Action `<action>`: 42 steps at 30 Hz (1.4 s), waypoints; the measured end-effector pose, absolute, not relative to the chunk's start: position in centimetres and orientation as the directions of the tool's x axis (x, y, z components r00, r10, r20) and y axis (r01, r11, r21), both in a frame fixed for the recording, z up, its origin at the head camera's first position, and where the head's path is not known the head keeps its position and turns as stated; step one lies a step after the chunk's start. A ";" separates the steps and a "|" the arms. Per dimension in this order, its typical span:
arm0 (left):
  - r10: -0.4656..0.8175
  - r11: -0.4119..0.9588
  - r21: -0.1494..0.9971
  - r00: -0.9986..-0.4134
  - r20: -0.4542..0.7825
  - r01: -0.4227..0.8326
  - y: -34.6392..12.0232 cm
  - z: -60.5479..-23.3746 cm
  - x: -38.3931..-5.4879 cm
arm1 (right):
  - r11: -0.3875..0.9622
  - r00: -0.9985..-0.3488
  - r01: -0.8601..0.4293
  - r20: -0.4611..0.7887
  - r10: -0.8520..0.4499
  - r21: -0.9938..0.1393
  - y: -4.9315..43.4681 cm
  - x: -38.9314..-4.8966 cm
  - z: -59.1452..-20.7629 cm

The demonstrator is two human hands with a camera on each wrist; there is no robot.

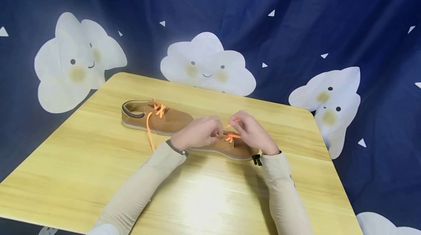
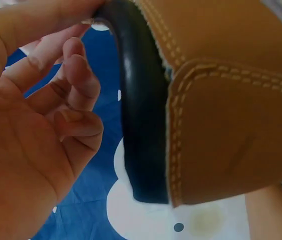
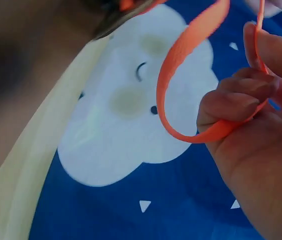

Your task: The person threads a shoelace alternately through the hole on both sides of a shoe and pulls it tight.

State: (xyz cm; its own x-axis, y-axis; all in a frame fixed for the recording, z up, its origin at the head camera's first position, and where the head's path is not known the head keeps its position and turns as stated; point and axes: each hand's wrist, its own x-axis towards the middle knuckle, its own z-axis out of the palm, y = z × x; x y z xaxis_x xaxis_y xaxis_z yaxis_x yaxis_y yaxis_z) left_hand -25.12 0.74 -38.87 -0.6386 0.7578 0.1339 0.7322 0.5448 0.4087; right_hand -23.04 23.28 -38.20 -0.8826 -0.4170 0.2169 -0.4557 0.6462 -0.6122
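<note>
A brown shoe (image 1: 241,151) with an orange shoelace (image 1: 234,136) rests on the table between both hands, toe pointing right. My right hand (image 1: 252,132) is over the toe end and grips one end of the lace; in the right wrist view a loop of orange lace (image 3: 165,95) runs out of its curled fingers (image 3: 236,97). Over the heel end is my left hand (image 1: 198,132), thumb and index finger at the dark padded collar (image 2: 141,125). Its other fingers curl loosely with nothing in them. Its thumb and index tips are hidden, so I cannot tell whether they pinch anything.
A matching brown shoe (image 1: 177,121) stands to the left, partly behind my left forearm, its orange lace end (image 1: 149,132) hanging onto the table. The wood-grain table (image 1: 98,169) reaches back to a dark blue curtain (image 1: 141,1) with white clouds.
</note>
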 end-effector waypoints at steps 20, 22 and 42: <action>0.777 0.511 0.402 -0.608 0.162 0.760 0.7 -39.2 -25.2 | 0.601 -0.798 -0.563 0.186 -0.573 -0.567 22.9 -24.0 -39.9; 0.776 0.508 0.419 -0.611 0.155 0.752 0.7 -39.2 -25.2 | 0.594 -0.799 -0.558 0.184 -0.572 -0.579 23.0 -24.0 -40.0; 0.787 0.533 0.469 -0.616 0.031 0.704 0.6 -39.1 -25.4 | 0.576 -0.816 -0.506 0.141 -0.560 -0.642 22.6 -24.3 -40.7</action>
